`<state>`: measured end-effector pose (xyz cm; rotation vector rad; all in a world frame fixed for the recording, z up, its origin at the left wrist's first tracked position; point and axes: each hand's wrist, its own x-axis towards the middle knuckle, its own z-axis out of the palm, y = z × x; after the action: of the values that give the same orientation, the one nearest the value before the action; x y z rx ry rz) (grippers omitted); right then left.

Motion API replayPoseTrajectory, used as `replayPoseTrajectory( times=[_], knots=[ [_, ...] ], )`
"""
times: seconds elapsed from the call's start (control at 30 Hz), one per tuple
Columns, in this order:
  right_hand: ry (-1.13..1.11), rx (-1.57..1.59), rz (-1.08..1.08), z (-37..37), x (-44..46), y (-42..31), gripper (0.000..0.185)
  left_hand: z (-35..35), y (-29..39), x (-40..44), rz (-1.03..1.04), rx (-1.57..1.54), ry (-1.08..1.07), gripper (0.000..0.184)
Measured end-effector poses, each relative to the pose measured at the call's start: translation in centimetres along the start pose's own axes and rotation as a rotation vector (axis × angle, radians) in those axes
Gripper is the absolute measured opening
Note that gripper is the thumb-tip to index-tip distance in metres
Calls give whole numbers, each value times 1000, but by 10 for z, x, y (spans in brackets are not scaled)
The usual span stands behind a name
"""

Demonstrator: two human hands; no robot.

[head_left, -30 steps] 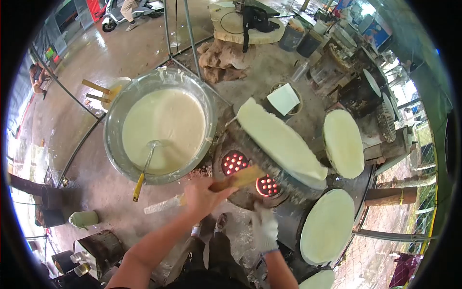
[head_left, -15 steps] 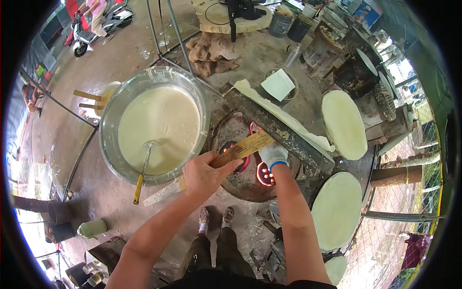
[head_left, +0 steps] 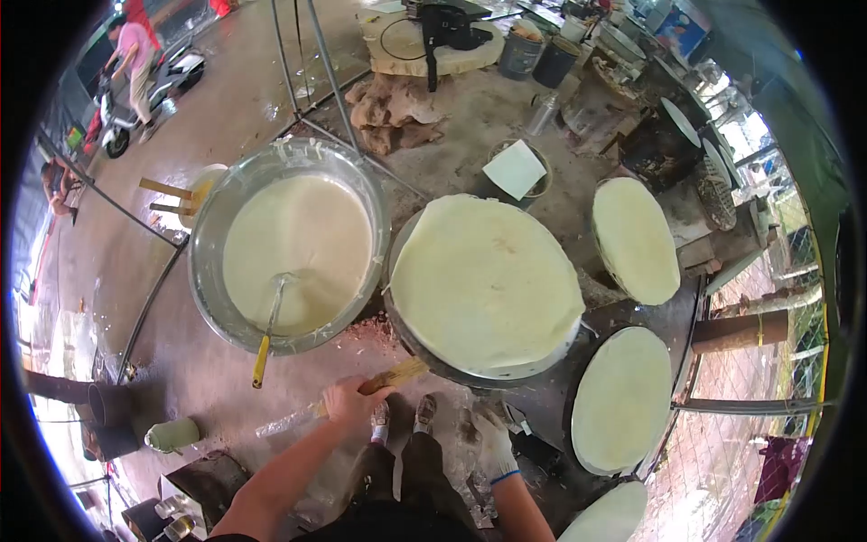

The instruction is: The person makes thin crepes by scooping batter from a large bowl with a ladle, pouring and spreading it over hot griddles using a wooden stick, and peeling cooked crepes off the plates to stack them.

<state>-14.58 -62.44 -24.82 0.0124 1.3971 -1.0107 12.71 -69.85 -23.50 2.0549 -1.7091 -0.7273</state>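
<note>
My left hand is closed round a flat wooden scraper, its blade tip near the lower left rim of the round griddle. On that griddle lies a wide pale flatbread, slightly uneven at its lower right edge. My right hand, in a white glove with a blue cuff, is below the griddle and apart from it; its fingers are too blurred to read. A large metal basin of pale batter stands to the left, with a yellow-handled ladle in it.
More pale rounds lie at right: an upper one, a middle one and a lower one. A bucket with a white square lid stands behind the griddle. Metal poles rise beyond the basin. One person stands beside a scooter.
The tilted griddle with its flatbread now lies flat, covering the glowing stove. My gloved hand has come back from it towards me. My left hand and scraper have moved lower. A person and scooter have shifted left.
</note>
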Motion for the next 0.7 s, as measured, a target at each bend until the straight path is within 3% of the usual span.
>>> replayPoseTrajectory(
  times=[0.07,0.17,0.3,0.5,0.6,0.7],
  knots=[
    [-95,210,26,-10,5,1,44,8,-3,-2,-67,48,-69,51],
    [-139,369,-44,0,16,-10,30,22,-23,-5,-110,139,-163,54],
    [-222,365,-6,8,39,-14,23,-7,-7,-23,-180,175,-235,54],
    [-127,296,-127,25,37,-4,22,-46,-48,-76,-169,180,-164,54],
    [-141,267,-120,23,42,-1,24,-83,-40,-92,-375,113,-183,56],
    [-134,279,-74,15,56,12,21,-89,-60,-105,-412,83,-91,54]
  ],
)
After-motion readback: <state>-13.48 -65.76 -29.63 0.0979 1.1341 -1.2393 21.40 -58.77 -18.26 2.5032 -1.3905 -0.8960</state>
